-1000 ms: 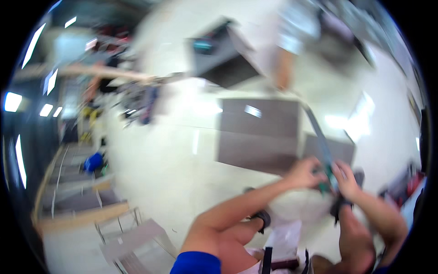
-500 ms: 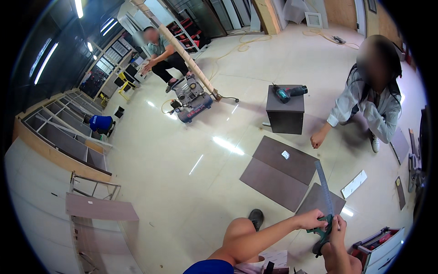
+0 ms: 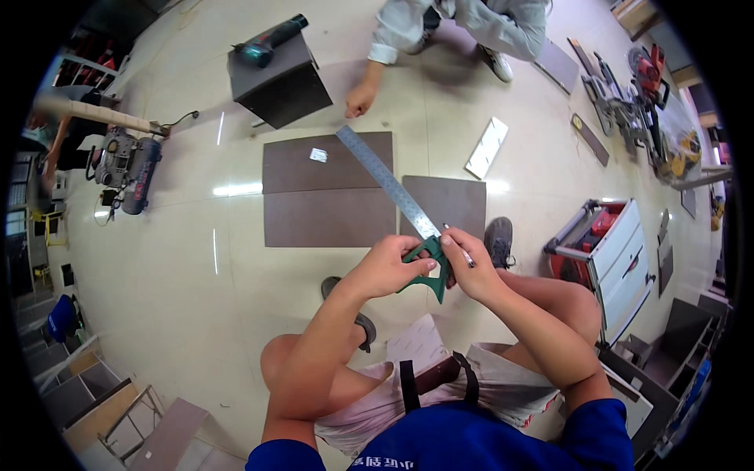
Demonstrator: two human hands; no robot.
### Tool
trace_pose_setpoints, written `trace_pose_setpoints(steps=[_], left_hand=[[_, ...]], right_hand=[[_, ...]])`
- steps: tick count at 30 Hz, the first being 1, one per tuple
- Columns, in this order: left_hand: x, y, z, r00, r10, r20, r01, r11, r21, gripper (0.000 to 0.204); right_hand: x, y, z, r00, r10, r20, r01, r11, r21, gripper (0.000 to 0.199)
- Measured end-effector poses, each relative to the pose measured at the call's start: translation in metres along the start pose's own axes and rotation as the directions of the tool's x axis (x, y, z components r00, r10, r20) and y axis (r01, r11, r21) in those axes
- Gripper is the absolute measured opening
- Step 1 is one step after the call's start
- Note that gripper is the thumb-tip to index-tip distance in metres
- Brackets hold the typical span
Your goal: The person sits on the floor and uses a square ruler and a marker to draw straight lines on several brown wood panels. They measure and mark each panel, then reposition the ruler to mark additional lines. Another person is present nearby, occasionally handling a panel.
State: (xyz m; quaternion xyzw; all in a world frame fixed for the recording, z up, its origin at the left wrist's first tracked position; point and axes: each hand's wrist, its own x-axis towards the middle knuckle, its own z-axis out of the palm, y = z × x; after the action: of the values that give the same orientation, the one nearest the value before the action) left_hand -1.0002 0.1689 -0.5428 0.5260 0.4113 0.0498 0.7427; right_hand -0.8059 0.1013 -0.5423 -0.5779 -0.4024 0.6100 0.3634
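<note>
A combination square (image 3: 389, 182) is held up in front of me, its steel blade slanting away to the upper left. My left hand (image 3: 386, 268) is closed on the left side of the green head. At the blade's near end, my right hand (image 3: 470, 265) grips the other side of the head, with a thin pen (image 3: 470, 257) held in its fingers. Beyond and below the square, flat brown boards (image 3: 330, 218) lie on the floor, one carrying a small white label (image 3: 318, 155). Another brown board (image 3: 449, 200) lies to their right.
A dark box (image 3: 283, 86) with a cordless drill (image 3: 271, 43) on top stands far left of the boards. A co-worker's hand (image 3: 362, 100) hangs near the blade's tip. A table saw (image 3: 616, 255) stands right; an air compressor (image 3: 126, 169) stands left.
My view has swung right and down, bringing my lap and both forearms into the middle. Both hands still hold the square, its blade now leaning further left.
</note>
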Motion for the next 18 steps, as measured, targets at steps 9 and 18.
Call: trace_pose_setpoints(steps=[9,18], left_hand=[[-0.001,0.003,0.017,0.998,-0.011,-0.062,0.017,0.996,0.089,0.018],[0.005,0.0,0.012,0.982,0.005,-0.186,0.01,0.997,0.08,0.019]], right_hand=[[0.002,0.021,-0.004,1.0,-0.019,-0.017,0.022,0.985,0.17,0.026],[-0.013,0.01,-0.018,1.0,-0.026,0.013,0.026,0.998,-0.049,0.021]])
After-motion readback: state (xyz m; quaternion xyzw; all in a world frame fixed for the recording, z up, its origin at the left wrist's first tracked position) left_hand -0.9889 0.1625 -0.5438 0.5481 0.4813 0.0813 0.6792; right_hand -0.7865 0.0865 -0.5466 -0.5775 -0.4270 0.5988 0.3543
